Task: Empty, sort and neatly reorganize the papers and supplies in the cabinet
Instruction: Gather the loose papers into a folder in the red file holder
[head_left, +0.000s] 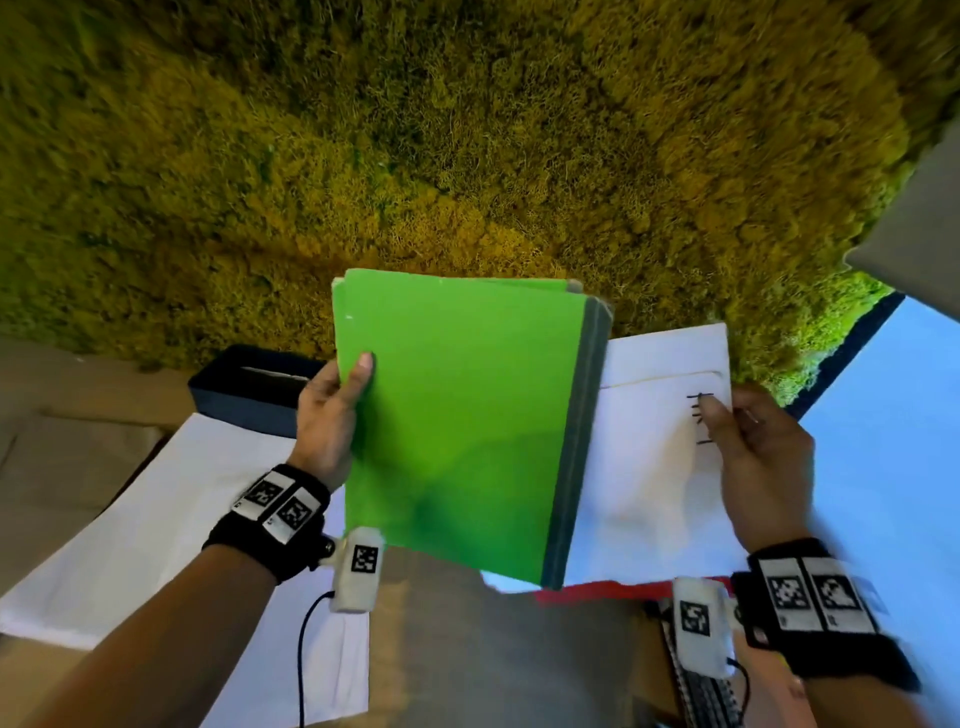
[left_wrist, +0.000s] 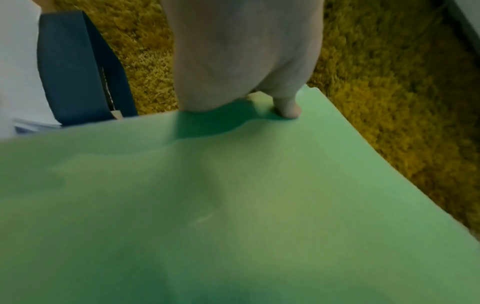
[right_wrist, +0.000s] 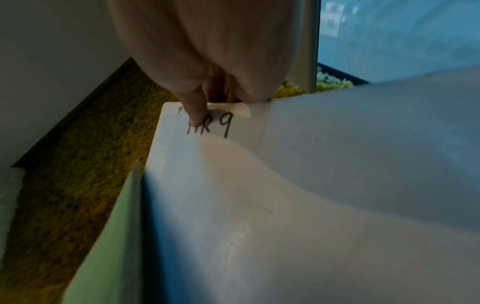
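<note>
A bright green folder (head_left: 457, 421) with a grey spine is held up in front of me; my left hand (head_left: 332, 415) pinches its left edge, thumb on the cover. The left wrist view shows the same green folder (left_wrist: 259, 205) under my thumb (left_wrist: 287, 107). My right hand (head_left: 753, 457) pinches the right edge of a white folder (head_left: 654, 457) with black handwriting, which sticks out from behind the green one. In the right wrist view my thumb (right_wrist: 194, 109) lies over the marker text on the white folder (right_wrist: 259, 205).
A moss-green wall (head_left: 467, 130) fills the background. Below lie white sheets (head_left: 156, 519) on a brown surface (head_left: 493, 649), a dark blue box (head_left: 249, 395) at the left, a red edge (head_left: 597, 590), and a keyboard (head_left: 701, 696) near my right wrist.
</note>
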